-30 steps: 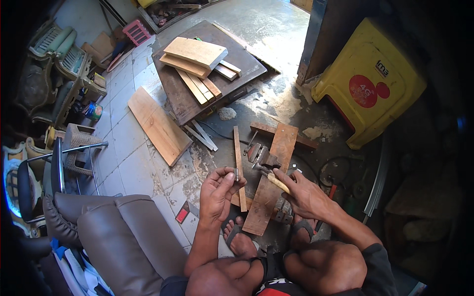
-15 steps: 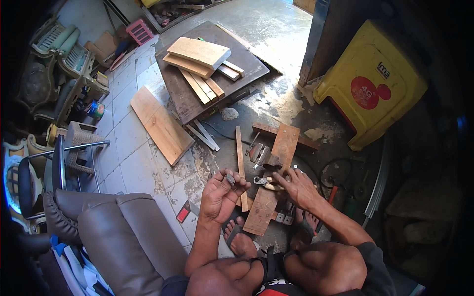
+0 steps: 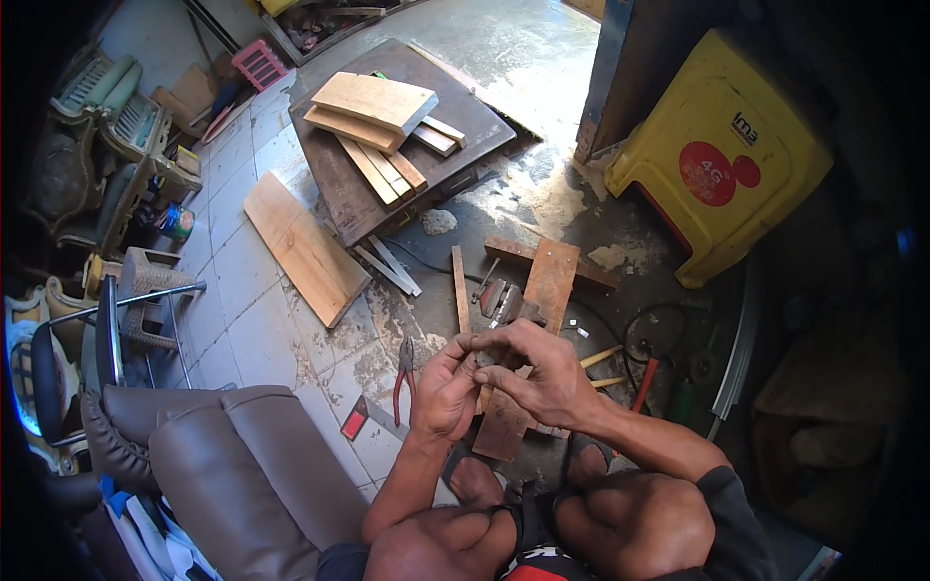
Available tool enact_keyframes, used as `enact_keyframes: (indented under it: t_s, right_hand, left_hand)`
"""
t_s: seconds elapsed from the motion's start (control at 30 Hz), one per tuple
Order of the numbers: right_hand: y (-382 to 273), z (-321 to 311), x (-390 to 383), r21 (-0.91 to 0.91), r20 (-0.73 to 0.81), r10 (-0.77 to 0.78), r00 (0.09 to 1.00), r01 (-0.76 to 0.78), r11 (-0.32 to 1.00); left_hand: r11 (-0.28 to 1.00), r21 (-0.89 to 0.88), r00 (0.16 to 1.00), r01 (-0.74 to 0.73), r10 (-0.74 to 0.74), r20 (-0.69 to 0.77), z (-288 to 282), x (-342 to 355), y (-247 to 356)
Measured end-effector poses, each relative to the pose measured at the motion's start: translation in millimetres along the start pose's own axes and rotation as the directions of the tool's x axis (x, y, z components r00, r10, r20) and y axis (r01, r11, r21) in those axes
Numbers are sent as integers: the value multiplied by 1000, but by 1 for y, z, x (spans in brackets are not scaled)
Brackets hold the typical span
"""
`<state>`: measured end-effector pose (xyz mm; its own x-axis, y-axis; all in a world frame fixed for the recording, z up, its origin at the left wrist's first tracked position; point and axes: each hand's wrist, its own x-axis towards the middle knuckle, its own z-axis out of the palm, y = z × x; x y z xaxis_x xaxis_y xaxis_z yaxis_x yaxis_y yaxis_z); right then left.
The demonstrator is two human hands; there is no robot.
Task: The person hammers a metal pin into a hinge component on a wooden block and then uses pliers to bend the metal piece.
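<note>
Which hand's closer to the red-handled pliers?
Left. The left hand is just right of the pliers in the picture; the right hand is farther right, beyond the left hand, fingers meeting it.

The left hand [image 3: 446, 395] pinches a small piece [image 3: 481, 359], mostly hidden, and the fingers of the right hand [image 3: 539, 368] close in beside it. From these hands — red-handled pliers [image 3: 404, 371] lie on the floor [image 3: 237, 281] at nine o'clock, a broad board [image 3: 302, 254] at ten, stacked boards [image 3: 373, 100] on a dark surface [image 3: 354, 203] at eleven — and a metal vise [image 3: 504, 302] sits at twelve.
</note>
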<state>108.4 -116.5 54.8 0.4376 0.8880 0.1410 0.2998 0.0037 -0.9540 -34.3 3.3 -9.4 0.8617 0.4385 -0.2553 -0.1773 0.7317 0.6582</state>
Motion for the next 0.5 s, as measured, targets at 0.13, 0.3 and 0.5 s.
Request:
enact_keyframes:
  t_s: [0.13, 0.3, 0.5]
  right_hand:
    - [8, -1, 0, 1, -54, 84, 995, -84, 996]
    - [6, -12, 1, 1, -59, 143, 988, -143, 990]
    - [6, -17, -1, -64, -59, 137, 989, -141, 988]
  left_hand:
    - [992, -118, 998, -37, 42, 37, 3, 1, -6]
    - [999, -14, 999, -39, 39, 15, 19, 0, 0]
    - [969, 226, 993, -102, 111, -28, 15, -1, -1]
